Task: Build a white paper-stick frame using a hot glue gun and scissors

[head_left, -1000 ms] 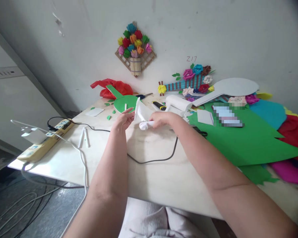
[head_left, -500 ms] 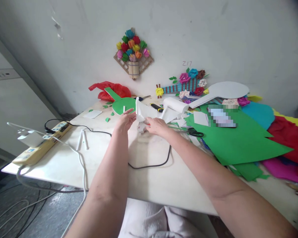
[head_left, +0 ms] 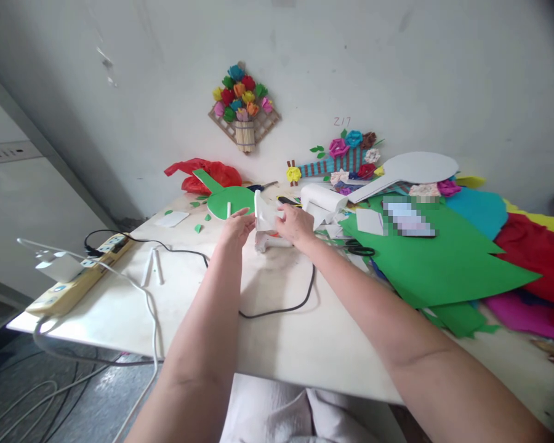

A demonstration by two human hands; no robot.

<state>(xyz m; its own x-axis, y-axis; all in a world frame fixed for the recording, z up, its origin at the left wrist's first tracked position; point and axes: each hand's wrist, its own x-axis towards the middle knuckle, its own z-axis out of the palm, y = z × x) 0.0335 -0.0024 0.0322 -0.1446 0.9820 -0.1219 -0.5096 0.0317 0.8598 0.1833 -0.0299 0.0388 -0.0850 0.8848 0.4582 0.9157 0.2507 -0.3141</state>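
Note:
A white folded piece of paper or thin board point(head_left: 266, 212) stands upright between my hands above the table. My left hand point(head_left: 239, 227) has its fingers against the left edge of this piece, thumb raised. From the right, my right hand point(head_left: 296, 223) pinches it with curled fingers. Just below lies a white tool with an orange part point(head_left: 270, 241), perhaps a hot glue gun, partly hidden by the piece and my right hand. A black cord point(head_left: 281, 311) loops in front of it. Behind my left hand lies a green paddle-shaped cutout point(head_left: 228, 202) with a small white strip on it.
At left, a power strip point(head_left: 76, 280) holds a white charger, and two white sticks point(head_left: 153, 267) lie nearby. Scissors point(head_left: 357, 248), a white roll point(head_left: 324, 198), green sheets point(head_left: 443, 264) and a phone point(head_left: 409, 218) cover the right side. A red plastic bag point(head_left: 207, 175) lies behind.
My right hand has risen a little, its fingers now higher on the white piece. More of the white tool, including its orange part, shows below. The view has shifted slightly.

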